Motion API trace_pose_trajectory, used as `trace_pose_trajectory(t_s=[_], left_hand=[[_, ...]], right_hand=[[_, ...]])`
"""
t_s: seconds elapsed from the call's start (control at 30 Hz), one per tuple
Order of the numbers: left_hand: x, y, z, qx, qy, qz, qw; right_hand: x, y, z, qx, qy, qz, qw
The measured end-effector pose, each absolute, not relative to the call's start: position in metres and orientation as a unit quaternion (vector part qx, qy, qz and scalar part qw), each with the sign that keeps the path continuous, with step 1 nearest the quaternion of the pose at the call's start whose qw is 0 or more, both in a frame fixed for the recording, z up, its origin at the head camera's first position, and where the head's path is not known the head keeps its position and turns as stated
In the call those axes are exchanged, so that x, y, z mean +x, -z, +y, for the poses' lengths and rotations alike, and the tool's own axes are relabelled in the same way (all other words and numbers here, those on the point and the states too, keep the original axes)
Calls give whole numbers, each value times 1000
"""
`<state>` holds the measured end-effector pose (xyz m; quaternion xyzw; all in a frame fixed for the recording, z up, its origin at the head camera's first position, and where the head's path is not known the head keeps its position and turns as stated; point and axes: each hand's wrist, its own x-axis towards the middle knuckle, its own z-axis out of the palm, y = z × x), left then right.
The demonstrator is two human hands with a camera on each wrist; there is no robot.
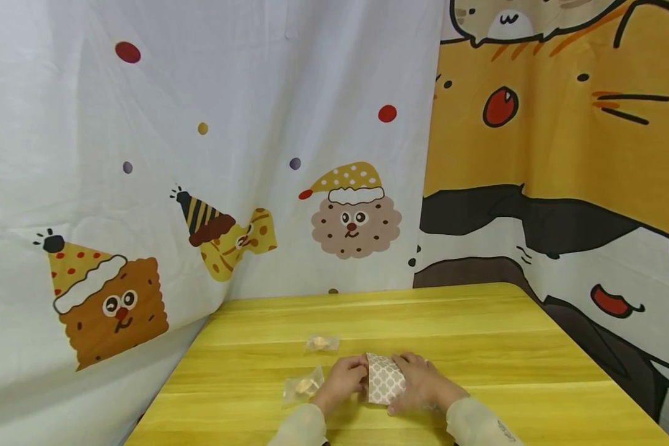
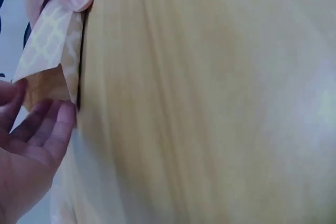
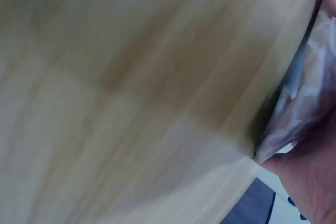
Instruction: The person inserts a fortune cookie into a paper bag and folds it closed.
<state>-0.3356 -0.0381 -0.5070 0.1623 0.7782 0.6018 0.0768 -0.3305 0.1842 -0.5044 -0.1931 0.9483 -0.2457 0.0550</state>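
Note:
A small paper box (image 1: pixel 386 379) with a white and beige lattice pattern stands between both hands above the table. Its end facing my left hand is open, showing a plain brown inside in the left wrist view. My left hand (image 1: pixel 342 381) pinches the rim of that open end, thumb on one side and fingers on the other. Around the opposite end, my right hand (image 1: pixel 420 381) grips the box. Crinkled clear plastic (image 3: pixel 299 93) shows by the right hand in the right wrist view; what it wraps is hard to tell.
Two clear packets with pale contents lie on the wooden-patterned table (image 1: pixel 245 384): one packet (image 1: pixel 303 388) beside the left wrist, another packet (image 1: pixel 322 342) farther back. A printed cloth (image 1: pixel 256 155) hangs behind the table's back edge and along its sides.

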Motion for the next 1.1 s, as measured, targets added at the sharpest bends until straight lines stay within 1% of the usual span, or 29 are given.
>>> trace_pose_trajectory(t_s=[0.2, 0.27, 0.5, 0.8, 1.1], left_hand=[[-335, 501, -42, 199, -539, 815, 73], [-335, 500, -46, 198, -535, 817, 80], [-334, 492, -69, 206, -525, 823, 66], [-343, 478, -117, 229, -525, 819, 37], [-349, 483, -170, 189, -528, 828, 20]], right_hand=[[-335, 506, 187, -197, 241, 949, 39], [-336, 506, 187, -192, 244, 950, 39], [-334, 505, 184, -189, 231, 954, 36], [-334, 507, 183, -194, 219, 956, 32], [-332, 506, 184, -188, 221, 956, 42]])
